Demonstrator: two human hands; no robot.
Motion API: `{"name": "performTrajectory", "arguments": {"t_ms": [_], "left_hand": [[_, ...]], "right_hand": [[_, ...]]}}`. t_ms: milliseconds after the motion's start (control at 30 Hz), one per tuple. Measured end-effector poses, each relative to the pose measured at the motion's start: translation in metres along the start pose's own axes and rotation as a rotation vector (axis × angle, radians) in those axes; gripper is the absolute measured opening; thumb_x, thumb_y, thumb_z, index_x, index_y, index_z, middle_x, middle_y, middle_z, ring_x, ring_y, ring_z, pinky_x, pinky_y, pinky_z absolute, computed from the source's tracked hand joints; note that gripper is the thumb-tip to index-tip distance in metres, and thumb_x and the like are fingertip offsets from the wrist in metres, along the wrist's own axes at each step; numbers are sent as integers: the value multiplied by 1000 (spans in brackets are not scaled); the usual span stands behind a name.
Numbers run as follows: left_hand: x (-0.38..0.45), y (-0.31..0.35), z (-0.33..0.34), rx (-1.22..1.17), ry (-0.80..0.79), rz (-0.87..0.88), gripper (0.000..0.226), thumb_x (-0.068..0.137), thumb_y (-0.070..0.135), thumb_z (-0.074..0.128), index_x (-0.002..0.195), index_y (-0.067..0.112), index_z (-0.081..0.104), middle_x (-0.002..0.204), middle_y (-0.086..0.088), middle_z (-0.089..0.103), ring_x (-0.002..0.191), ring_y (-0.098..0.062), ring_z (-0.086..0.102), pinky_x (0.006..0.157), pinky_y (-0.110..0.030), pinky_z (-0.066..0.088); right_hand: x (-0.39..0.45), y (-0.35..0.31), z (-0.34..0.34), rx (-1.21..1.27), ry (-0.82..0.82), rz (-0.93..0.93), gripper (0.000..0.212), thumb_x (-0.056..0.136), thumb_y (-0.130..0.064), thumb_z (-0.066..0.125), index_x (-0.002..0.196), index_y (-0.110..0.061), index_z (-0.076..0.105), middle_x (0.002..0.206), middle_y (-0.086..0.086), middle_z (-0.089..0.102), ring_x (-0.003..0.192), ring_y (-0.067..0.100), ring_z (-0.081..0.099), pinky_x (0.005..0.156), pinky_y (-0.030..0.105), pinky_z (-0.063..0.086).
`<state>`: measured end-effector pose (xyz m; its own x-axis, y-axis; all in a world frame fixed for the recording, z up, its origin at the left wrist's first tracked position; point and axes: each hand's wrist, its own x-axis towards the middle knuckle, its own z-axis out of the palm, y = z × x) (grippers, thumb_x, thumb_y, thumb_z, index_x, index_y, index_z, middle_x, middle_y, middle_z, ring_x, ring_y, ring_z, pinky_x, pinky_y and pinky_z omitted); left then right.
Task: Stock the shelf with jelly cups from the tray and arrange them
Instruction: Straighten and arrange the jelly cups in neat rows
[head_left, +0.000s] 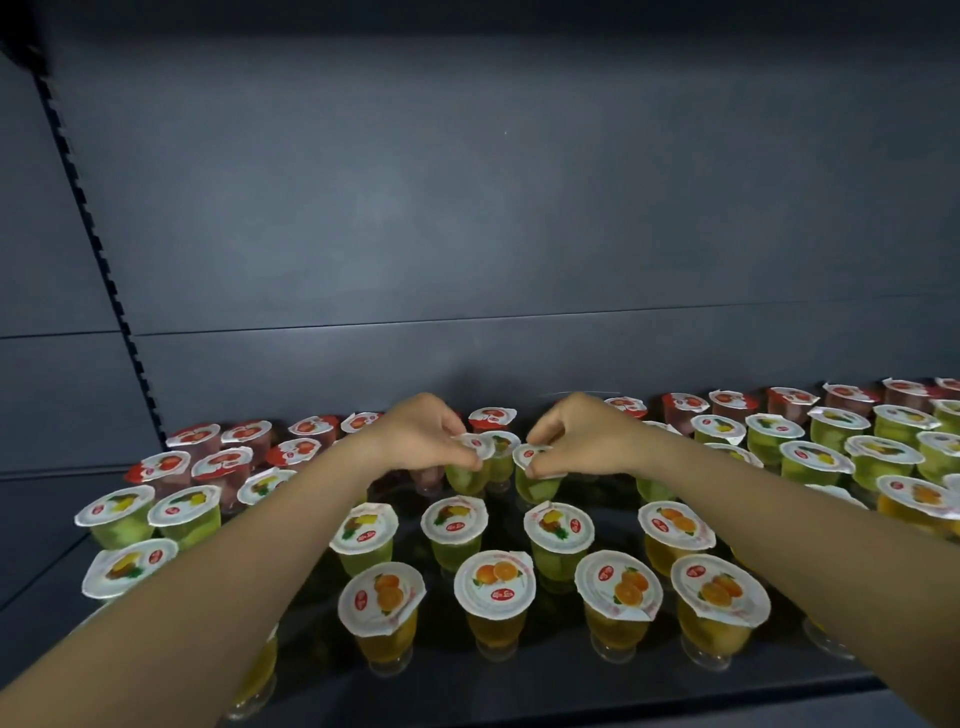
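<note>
left hand (426, 441) pinching a green jelly cup (470, 467); right hand (571, 441) pinching another green cup (535, 475). shelf (519, 680) mostly stocked, mid-row gaps remaining.

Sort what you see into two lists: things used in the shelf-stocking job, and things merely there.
In the job:
left hand
right hand
two green jelly cups held
shelf

Merely there:
back panel
slotted upright

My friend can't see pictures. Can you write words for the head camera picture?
Two bare hands each hold a green jelly cup by its lid: left hand, right hand. Around them a dark shelf holds rows of red, green and orange jelly cups.
</note>
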<state>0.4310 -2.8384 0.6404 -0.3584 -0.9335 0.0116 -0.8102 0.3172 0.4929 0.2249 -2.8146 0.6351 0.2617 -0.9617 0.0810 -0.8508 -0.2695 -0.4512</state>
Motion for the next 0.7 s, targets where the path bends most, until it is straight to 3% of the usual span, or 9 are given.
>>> {"name": "performTrajectory", "arguments": {"t_ms": [100,200,333,467,700], "left_hand": [[-8,-13,-9,34,33,-12,29,80,32,72,99,11,67,102,-7,65,92,-16,60,71,-20,45],[-17,-23,-11,50,24,-27,40,80,32,72,114,13,66,118,0,63,104,-17,59,87,-30,50],[-23,-34,-10,38,6,-32,40,79,31,73,115,14,66,117,3,63,105,-16,60,88,-30,51],[-23,-43,-8,35,-7,-24,35,79,31,74,109,13,69,109,2,67,95,-13,63,79,-27,54],[-20,-49,-7,40,-38,-19,46,78,32,74,121,17,64,123,4,63,103,-13,62,87,-29,53]], "right_hand": [[3,-13,7,17,-11,-28,30,78,-25,72,105,-13,73,106,3,71,89,17,66,80,35,58],[4,-19,16,13,-31,-53,37,79,-24,73,115,-15,69,114,-4,68,94,10,64,80,27,56],[4,-22,23,-12,-62,-51,34,81,-25,72,113,-12,69,116,3,67,98,17,65,84,32,56],[4,-24,24,-17,-67,-47,31,81,-26,71,108,-9,70,112,13,67,101,26,64,88,39,55],[0,-24,25,22,-67,-32,35,83,-25,71,117,-16,67,119,0,66,103,15,62,77,19,50]]}}
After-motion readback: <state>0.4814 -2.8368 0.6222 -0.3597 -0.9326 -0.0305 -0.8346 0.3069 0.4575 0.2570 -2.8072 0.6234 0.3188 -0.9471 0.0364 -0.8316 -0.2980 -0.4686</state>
